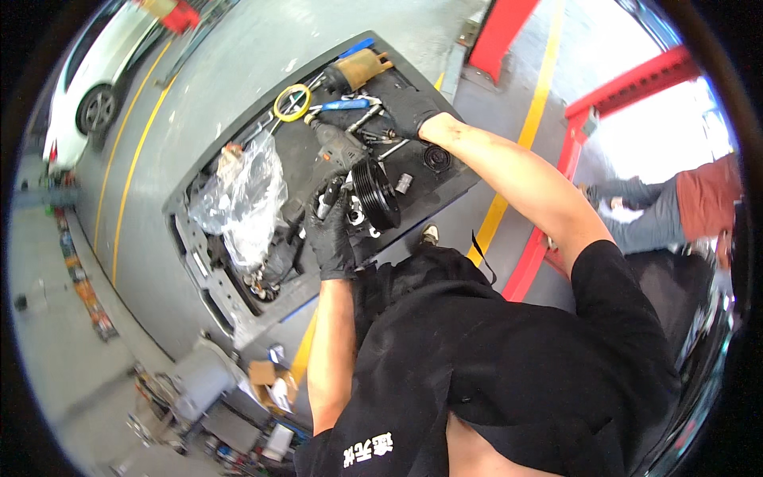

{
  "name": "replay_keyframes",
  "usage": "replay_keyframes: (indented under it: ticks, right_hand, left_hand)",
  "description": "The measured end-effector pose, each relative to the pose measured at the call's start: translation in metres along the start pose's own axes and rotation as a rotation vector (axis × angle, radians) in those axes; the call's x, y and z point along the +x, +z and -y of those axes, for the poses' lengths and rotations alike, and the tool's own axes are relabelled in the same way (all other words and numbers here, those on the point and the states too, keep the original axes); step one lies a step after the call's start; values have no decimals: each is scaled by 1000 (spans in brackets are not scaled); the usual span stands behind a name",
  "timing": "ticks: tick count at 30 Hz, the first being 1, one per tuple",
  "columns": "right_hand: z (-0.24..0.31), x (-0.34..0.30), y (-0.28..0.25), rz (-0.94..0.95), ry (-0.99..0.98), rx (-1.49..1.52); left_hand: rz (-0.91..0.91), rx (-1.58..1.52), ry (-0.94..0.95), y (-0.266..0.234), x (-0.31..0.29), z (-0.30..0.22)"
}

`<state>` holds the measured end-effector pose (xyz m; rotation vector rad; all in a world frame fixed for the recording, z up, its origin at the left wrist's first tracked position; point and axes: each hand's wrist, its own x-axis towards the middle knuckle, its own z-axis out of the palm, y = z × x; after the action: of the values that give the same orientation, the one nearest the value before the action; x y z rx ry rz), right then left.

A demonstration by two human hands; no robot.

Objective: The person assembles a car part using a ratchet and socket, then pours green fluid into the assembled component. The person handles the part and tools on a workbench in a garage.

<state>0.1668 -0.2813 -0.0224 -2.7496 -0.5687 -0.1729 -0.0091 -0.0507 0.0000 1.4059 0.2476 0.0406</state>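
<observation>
black pulley (374, 193) perhaps touches left hand (328, 236), open tray edge (438, 197) nearby.

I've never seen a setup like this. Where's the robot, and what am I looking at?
There's no robot here: these are a person's own hands in dark gloves. The single picture comes from a wide, round-lens camera worn on the person's head, looking down, so straight edges bend near the rim.

On the dark worktable lie a power drill, a yellow ring, a blue-handled tool, a clear plastic bag and a brown-and-black cylinder.

The left hand seems to grasp a small dark object, too unclear to name, beside a black grooved wheel. The right hand is among the tools on the far side; what it holds, if anything, I can't tell.
</observation>
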Motion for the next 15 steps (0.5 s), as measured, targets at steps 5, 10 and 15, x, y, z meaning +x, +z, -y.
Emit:
replay_keyframes:
  ticks: [5,10,15]
  right_hand:
    - [-21,20,4,25,-191,-109]
    - [5,18,-63,455,18,166]
    - [-9,-26,-129,664,189,896]
  left_hand:
    - [-100,-103,47,10,0,4]
    - [-86,-265,25,9,1,8]
    - [-52,-206,6,6,0,-1]
